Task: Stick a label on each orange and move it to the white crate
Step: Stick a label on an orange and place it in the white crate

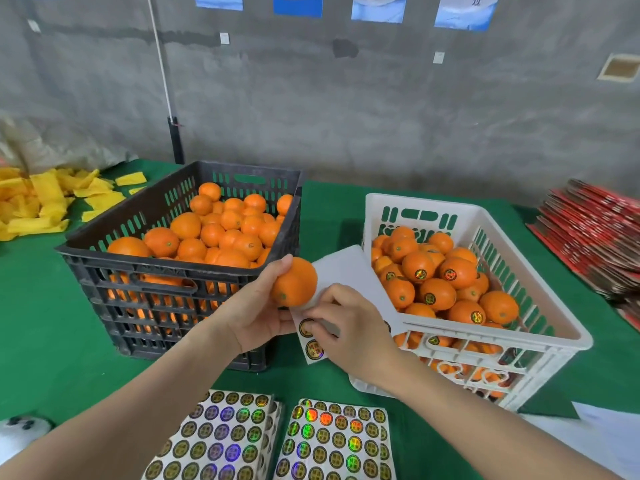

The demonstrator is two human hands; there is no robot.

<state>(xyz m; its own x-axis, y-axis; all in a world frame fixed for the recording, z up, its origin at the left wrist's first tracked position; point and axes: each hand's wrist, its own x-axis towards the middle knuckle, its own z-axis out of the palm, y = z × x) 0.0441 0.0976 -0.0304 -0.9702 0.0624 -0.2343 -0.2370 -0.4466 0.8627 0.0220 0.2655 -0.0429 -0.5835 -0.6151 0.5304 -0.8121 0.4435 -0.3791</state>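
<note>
The label (305, 328) could tear or curl onto itself if the right hand (341, 327), fingertips pinching it off the sheet (349, 271), peels carelessly. The left hand (254, 308) grips a smooth, bright orange (294, 282), no label showing, at centre. The white crate (491, 332) sits at three o'clock.

Label sheets (214, 441) and wall posters (298, 5) partly beyond frame edges.

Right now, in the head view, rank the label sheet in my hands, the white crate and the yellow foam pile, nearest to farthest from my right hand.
1. The label sheet: pinched by the right hand.
2. The white crate: just to its right.
3. The yellow foam pile: far left, at the back.
</note>
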